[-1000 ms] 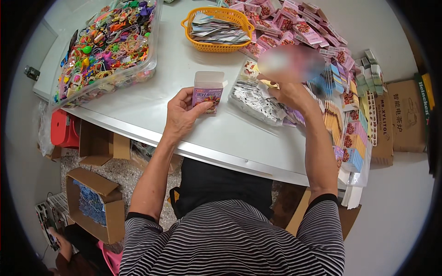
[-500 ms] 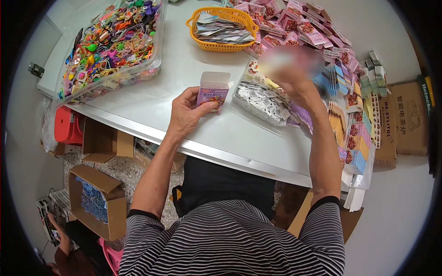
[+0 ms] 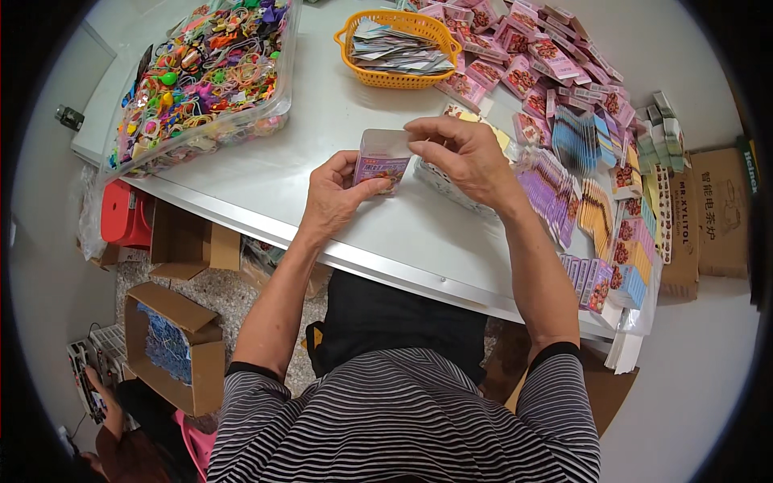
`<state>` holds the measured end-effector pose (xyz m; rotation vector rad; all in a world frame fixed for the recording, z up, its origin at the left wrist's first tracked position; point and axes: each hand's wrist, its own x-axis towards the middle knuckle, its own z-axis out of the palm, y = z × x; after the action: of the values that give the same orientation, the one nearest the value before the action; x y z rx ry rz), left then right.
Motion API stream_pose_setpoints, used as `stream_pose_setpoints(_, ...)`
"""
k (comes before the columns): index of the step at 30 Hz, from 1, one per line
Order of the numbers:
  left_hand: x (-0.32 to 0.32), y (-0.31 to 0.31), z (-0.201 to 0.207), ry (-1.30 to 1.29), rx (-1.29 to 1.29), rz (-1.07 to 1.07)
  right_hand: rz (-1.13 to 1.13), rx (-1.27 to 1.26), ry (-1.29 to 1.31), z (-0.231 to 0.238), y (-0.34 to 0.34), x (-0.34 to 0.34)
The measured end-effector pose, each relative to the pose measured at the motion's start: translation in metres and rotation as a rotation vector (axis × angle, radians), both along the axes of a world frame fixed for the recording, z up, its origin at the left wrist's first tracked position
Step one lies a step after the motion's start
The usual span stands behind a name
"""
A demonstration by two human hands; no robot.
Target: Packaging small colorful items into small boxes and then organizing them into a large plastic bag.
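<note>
My left hand (image 3: 332, 193) is closed round a small purple printed carton (image 3: 377, 172), held upright above the white table with its grey-white top flap raised. At the carton's open top, my right hand (image 3: 475, 161) has its thumb and fingers curled together beside the flap. Whatever they pinch is too small to make out. Partly hidden under my right hand is a clear tub (image 3: 457, 191) of small white packets. To the right of that hand lie fanned purple cards (image 3: 543, 189), blue cards (image 3: 574, 145) and orange cards (image 3: 596, 216).
A yellow basket (image 3: 403, 79) of flat silvery packets stands at the back. Pink cartons (image 3: 523, 60) pile up at the back right. At the left is a clear bin (image 3: 270, 113) of colourful trinkets. Below are an open cardboard box (image 3: 205, 370), a red stool (image 3: 122, 219) and another person's arm (image 3: 111, 419).
My right hand has come left from above the tub and fanned cards to the carton's open top. My left hand still holds the carton in nearly the same place.
</note>
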<state>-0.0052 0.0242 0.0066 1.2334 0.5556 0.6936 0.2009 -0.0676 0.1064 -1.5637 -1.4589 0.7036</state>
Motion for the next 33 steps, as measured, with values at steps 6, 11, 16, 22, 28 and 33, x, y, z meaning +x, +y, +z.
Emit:
stream_pose_setpoints(6, 0.003, 0.001, -0.002, 0.002, 0.016, -0.008, -0.153, 0.067, -0.019, 0.001, -0.011, 0.047)
stream_pose_setpoints(11, 0.001, 0.001, -0.001, -0.005, 0.015, -0.005, -0.15, -0.183, -0.452, 0.022, -0.032, 0.079)
stream_pose_setpoints(16, 0.002, 0.0, 0.003, -0.009, 0.002, -0.003, 0.054, -0.346, -0.589, 0.014, -0.045, 0.085)
stream_pose_setpoints(22, 0.002, -0.001, 0.005, 0.027, 0.009, 0.002, 0.05, -0.289, -0.61, 0.004, -0.043, 0.072)
stream_pose_setpoints(28, 0.002, -0.002, 0.006, 0.017, 0.001, -0.001, -0.021, -0.121, -0.583, -0.003, -0.045, 0.079)
stream_pose_setpoints(33, 0.002, -0.002, 0.006, 0.005, -0.004, -0.004, -0.122, -0.061, -0.287, 0.004, -0.042, 0.07)
